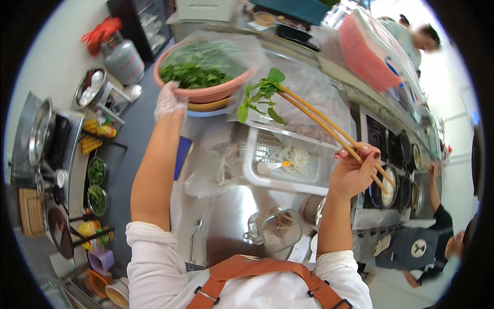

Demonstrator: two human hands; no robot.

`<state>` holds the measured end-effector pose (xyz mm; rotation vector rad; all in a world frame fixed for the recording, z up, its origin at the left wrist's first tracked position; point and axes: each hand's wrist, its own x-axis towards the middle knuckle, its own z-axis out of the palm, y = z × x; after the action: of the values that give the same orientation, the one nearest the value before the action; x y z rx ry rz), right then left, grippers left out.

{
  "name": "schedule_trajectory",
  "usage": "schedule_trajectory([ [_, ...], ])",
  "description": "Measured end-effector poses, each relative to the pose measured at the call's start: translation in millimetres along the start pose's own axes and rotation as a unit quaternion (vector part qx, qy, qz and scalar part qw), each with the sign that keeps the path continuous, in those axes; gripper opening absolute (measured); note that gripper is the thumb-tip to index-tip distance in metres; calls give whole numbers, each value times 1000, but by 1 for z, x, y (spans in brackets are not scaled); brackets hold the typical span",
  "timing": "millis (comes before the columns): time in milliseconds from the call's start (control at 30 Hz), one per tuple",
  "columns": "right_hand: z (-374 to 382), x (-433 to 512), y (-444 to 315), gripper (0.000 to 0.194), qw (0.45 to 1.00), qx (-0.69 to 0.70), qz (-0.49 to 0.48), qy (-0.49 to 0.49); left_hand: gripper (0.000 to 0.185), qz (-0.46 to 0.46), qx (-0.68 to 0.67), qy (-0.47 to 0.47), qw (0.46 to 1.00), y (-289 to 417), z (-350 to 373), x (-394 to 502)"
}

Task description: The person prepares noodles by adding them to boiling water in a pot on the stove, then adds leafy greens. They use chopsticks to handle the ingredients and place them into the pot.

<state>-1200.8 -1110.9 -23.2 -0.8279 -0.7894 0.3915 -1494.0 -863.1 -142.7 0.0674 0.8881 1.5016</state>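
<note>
In my right hand [357, 164] is a pair of long wooden chopsticks [320, 118]. A leafy green herb sprig [266, 90], mint by its look, is pinched at their far tips. My left hand [170, 98] wears a thin clear plastic glove and grips the near rim of a pink plastic basin [208, 92]. Leafy greens [197, 75] fill this basin, and a clear plastic sheet [227, 50] covers its far part. Below the chopsticks, a white plastic basket [252, 154] holds thin white noodles [295, 158] and a white spoon [268, 167].
A glass container [283, 230] and metal tongs [198, 243] lie on the steel table [227, 216] near me. Clear plastic bags [220, 166] are left of the basket. Burners with pans [388, 189] stand right, where a co-worker [417, 247] is. A gas cylinder [125, 61] stands far left.
</note>
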Motion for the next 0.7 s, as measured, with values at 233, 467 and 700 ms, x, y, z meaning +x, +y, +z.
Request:
schedule_trajectory([
  [233,-89,29,-85,21,994,14,-73,77,31,-20,125,-70,989,7,-39,8],
  [467,-234,63,-180,22,961,-83,-200,174,22,-107,282,-81,950,40,-76,-53],
  [700,-395,145,-240,25,915,-197,-241,257,22,79,345,-92,931,55,-114,-187],
])
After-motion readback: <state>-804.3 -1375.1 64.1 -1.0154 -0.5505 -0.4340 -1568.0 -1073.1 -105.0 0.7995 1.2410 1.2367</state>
